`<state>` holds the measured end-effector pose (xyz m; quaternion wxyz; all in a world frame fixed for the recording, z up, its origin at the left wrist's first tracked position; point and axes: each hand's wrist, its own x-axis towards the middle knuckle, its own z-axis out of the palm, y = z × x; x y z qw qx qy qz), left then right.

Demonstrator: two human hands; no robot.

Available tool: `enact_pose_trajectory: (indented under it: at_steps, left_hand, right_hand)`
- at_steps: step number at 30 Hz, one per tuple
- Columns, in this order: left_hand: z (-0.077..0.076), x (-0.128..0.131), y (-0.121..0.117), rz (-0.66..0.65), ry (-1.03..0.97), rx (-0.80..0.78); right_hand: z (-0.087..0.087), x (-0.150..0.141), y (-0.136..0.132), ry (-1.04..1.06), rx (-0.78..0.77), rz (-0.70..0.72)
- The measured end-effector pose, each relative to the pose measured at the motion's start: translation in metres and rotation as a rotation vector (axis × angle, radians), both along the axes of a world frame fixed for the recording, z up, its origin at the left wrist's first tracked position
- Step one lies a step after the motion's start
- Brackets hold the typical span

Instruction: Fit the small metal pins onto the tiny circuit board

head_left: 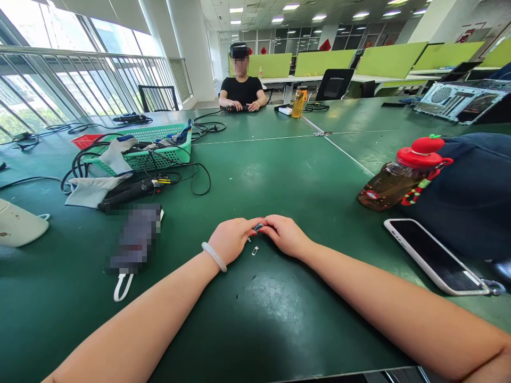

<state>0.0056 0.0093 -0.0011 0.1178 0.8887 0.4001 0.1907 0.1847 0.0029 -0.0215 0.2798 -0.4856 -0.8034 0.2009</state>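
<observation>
two bare hands meet over one green table (247,175), and the clock here is read from where they meet. the left hand (228,239) and the right hand (288,235) both have their fingertips pinched on one small dark piece (258,227), left at its 9 o'clock side, right at its 3 o'clock side. the fingers hide much of it, so i cannot tell what it is. one bangle (214,257) circles the left wrist.

just below the hands, at 6 o'clock, lies one tiny white frame (255,250).

at 9 o'clock there is one blurred dark slab with one white strap (123,287), and farther out one pale cup (19,223), cut by the view's edge. at 10 o'clock stands one green basket (171,158) with gloves and cables in and around it, too tangled to count.

at 12 o'clock, across the table, sits one person (240,90) in a black top and headgear, two hands near the table edge. at 1 o'clock stands one yellow bottle (297,105).

at 2 o'clock are one red-lidded bottle (385,186), tilted, one dark bag (479,197) just beside it, and far off one computer case (459,101). one phone (433,255) lies at 3 o'clock, face up.
</observation>
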Motion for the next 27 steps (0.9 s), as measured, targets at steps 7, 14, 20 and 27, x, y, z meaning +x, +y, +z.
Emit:
enact_pose_trajectory:
  at_steps: [7, 14, 20, 27]
  left_hand:
    - [0.000, 0.001, -0.001, -0.016, 0.014, 0.000]
    - [-0.001, -0.001, -0.002, -0.036, 0.022, 0.037]
    - [-0.001, -0.002, -0.002, -0.081, 0.016, 0.061]
    - [-0.001, -0.002, -0.003, -0.073, -0.022, 0.042]
  right_hand:
    - [0.003, 0.001, -0.003, -0.035, 0.014, 0.027]
    - [0.004, 0.001, -0.005, -0.036, 0.005, 0.034]
    - [0.006, 0.002, -0.009, 0.008, 0.019, 0.042]
    - [0.009, 0.001, -0.013, 0.012, 0.047, 0.031]
